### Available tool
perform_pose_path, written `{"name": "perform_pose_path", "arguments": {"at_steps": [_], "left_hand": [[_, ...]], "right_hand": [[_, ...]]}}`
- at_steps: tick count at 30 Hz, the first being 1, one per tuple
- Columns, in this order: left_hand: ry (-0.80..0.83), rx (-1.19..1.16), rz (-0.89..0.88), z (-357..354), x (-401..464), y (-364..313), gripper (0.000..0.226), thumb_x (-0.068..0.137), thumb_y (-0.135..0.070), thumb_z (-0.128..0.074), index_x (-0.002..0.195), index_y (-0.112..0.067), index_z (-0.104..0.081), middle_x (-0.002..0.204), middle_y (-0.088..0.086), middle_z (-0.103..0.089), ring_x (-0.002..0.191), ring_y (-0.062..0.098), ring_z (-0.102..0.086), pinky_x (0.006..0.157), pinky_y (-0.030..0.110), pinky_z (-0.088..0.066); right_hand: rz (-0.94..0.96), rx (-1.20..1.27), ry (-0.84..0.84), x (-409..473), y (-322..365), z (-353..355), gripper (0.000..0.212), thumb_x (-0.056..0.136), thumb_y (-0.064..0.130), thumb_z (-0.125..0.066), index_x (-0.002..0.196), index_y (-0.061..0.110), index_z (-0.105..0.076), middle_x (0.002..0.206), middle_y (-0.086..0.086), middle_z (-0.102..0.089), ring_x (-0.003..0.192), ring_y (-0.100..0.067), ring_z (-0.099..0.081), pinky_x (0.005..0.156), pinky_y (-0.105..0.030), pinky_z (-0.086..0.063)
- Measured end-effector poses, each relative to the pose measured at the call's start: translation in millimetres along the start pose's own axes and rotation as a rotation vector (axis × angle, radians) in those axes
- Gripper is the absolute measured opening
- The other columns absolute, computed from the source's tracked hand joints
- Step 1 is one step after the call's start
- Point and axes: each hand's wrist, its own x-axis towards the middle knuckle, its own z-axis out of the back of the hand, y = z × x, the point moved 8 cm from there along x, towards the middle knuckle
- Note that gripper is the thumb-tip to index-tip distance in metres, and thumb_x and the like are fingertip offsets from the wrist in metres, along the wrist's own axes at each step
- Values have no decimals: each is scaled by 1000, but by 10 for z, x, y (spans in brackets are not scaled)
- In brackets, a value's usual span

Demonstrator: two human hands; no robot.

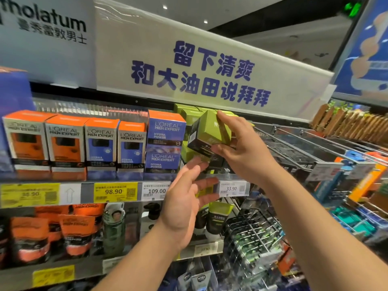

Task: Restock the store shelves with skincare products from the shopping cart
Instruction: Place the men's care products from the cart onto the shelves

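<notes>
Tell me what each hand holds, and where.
Right hand grips the green box by its top and bottom right edges. Left hand is open below it, holding nothing.

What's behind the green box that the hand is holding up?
More green boxes like it sit on the shelf behind the green box in the right hand. How many is hidden.

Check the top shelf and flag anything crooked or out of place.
Only the green and black box sits askew, tilted on a corner, but the right hand grips it in front of the green stack; it is not yet shelved. The left hand hovers open below. The L'Oreal boxes stand upright in a row.
</notes>
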Motion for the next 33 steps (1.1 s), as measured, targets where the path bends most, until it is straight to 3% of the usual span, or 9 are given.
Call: {"name": "perform_pose_path", "arguments": {"at_steps": [4, 8, 12, 14, 18, 22, 27, 33], "left_hand": [[-25, -15, 15, 5, 31, -6, 52, 90, -40, -64, 138, -23, -58, 131, 2, -69, 108, 27, -68, 103, 58, -50], [-65, -79, 32, 14, 35, -34, 58, 84, -41, -56, 137, -16, -59, 135, 7, -67, 109, 30, -67, 99, 58, -52], [-72, -87, 24, 22, 14, -57, 51, 87, -37, -65, 134, -20, -60, 132, 2, -70, 119, 36, -66, 98, 58, -54], [-60, -86, 12, 12, 3, -76, 61, 85, -41, -59, 141, -20, -55, 132, 0, -69, 120, 35, -66, 94, 55, -56], [-32, -56, -35, -38, -21, -120, 80, 82, -44, -60, 156, -26, -38, 131, -8, -70, 116, 29, -69, 91, 48, -59], [-16, -4, -103, -66, -53, -134, 82, 89, -40, -55, 162, -31, -19, 135, -11, -68, 119, 29, -67, 92, 48, -58], [9, 117, -175, -74, -58, -109, 78, 92, -40, -47, 162, -38, -14, 141, -15, -61, 120, 24, -66, 93, 45, -58], [20, 156, -170, -82, 2, -102, 80, 90, -32, -47, 163, -36, -13, 139, -10, -64, 114, 25, -68, 84, 36, -59]], "right_hand": [[29, 9, 50, 81, -5, -16, 70, 98, 17, -69, 158, 33, -38, 149, 15, -42, 133, -3, -44, 104, -11, -45], [78, 13, 53, 127, -15, -79, 56, 99, 15, -66, 149, 34, -52, 153, 12, -40, 138, -5, -44, 114, -29, -46], [72, -6, -31, 151, -8, -83, 44, 100, 15, -64, 142, 30, -59, 132, 14, -47, 109, 10, -50, 98, -6, -44], [61, -18, -59, 162, -11, -81, 43, 101, 16, -64, 141, 29, -59, 127, 15, -47, 103, 12, -49, 89, 1, -41], [63, -55, -97, 182, -8, -97, 43, 100, 17, -65, 142, 28, -60, 125, 14, -48, 100, 4, -51, 87, -4, -41], [69, -28, -128, 200, -21, -97, 44, 99, 15, -67, 141, 26, -62, 124, 10, -52, 109, -7, -54, 98, -17, -48], [67, -19, -189, 187, -53, -115, 43, 98, 15, -68, 140, 24, -63, 120, 11, -54, 105, -5, -54, 88, -2, -41], [62, 62, -298, 144, -76, -92, 38, 95, 19, -73, 133, 23, -67, 115, 9, -61, 94, 4, -58, 82, -6, -47]]}}
